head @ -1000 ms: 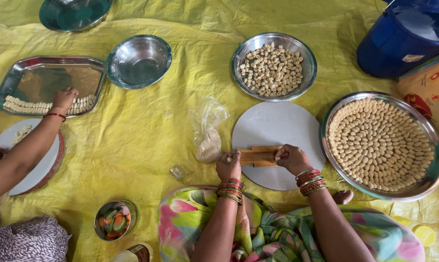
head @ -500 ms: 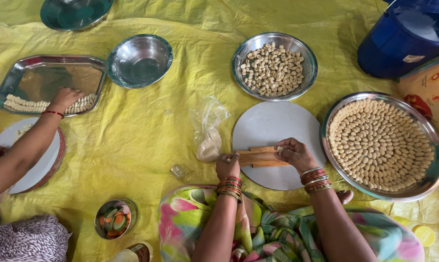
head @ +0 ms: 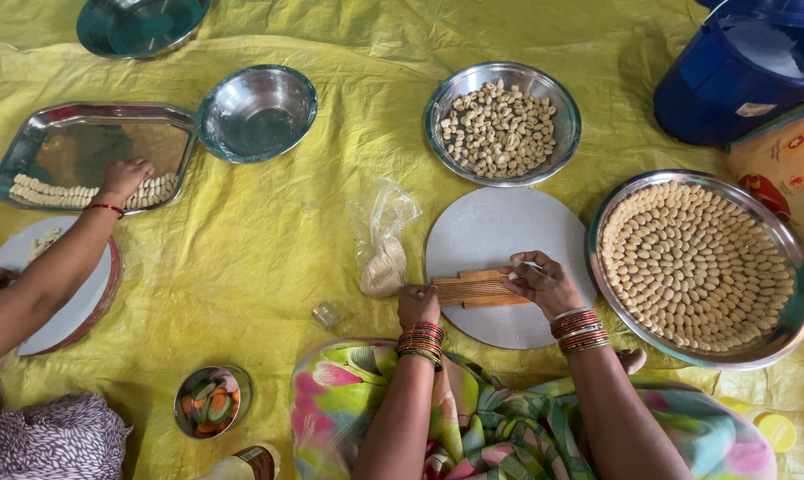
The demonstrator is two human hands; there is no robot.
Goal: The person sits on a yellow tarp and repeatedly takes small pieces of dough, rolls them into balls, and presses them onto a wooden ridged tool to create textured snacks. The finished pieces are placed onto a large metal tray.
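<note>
My left hand (head: 417, 306) grips the left end of a ridged wooden board (head: 473, 289) lying on a round grey slab (head: 491, 233). My right hand (head: 544, 283) rests on the board's right end, fingers curled around a small pale piece of dough. Both wrists wear red and gold bangles. To the right stands a large steel plate (head: 780, 333) filled with rows of shaped dough pieces. Above the slab is a steel bowl (head: 438, 98) of small dough lumps.
Another person's hand (head: 124, 179) reaches into a square steel tray (head: 28, 147) with dough pieces. An empty steel bowl (head: 256, 111), a plastic bag of dough (head: 383, 258), a small bowl of cut vegetables (head: 212, 402) and a blue container (head: 740, 71) sit on the yellow sheet.
My right hand has slid right along the wooden board to its right end. The other person's hand stays at the square tray.
</note>
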